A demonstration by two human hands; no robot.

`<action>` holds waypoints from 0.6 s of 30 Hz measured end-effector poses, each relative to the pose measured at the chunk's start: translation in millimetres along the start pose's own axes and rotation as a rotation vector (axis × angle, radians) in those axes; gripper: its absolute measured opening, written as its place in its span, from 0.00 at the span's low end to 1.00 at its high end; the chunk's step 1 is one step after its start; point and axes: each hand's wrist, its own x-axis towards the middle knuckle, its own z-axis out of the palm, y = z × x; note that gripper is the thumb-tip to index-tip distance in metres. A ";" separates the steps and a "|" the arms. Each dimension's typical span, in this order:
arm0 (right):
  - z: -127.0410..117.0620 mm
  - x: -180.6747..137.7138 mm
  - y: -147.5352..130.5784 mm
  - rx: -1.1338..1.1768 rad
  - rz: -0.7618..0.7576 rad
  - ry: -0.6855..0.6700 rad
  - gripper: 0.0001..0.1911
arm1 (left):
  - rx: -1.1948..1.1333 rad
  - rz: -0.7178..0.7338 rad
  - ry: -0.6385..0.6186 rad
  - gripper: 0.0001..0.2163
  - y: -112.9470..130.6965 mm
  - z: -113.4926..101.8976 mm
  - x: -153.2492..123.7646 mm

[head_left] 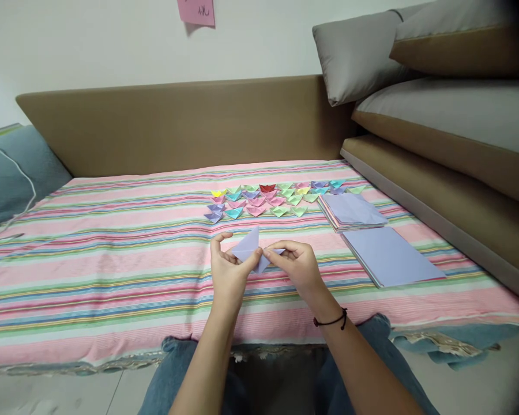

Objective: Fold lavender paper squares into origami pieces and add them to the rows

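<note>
A folded piece of lavender origami paper [247, 244] is held up over the striped cloth between both hands. My left hand [230, 266] pinches its left side with thumb and fingers, the index finger curled up apart from it. On the other side, my right hand [294, 262] grips a narrow lavender point between thumb and fingertips. Beyond the hands stand rows of small folded paper boats [256, 211] in pink, green, blue, purple, yellow and red. The fingers cover part of the paper's lower middle.
To the right lie a stack of lavender-topped paper sheets [393, 256] and another pile of creased paper [354, 208]. Large cushions [450, 115] are piled at the right edge. A brown backboard [190, 127] closes off the far side. A white cable [19, 167] runs at far left.
</note>
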 end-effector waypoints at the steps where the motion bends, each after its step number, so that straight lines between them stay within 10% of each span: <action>1: 0.7 -0.1 0.0 0.015 0.001 0.003 0.04 | -0.008 0.001 0.005 0.26 0.2 0.7 -0.3; 18: -5.9 3.1 -8.1 0.039 0.085 -0.140 0.10 | -0.132 -0.007 0.017 0.27 5.2 -0.4 6.2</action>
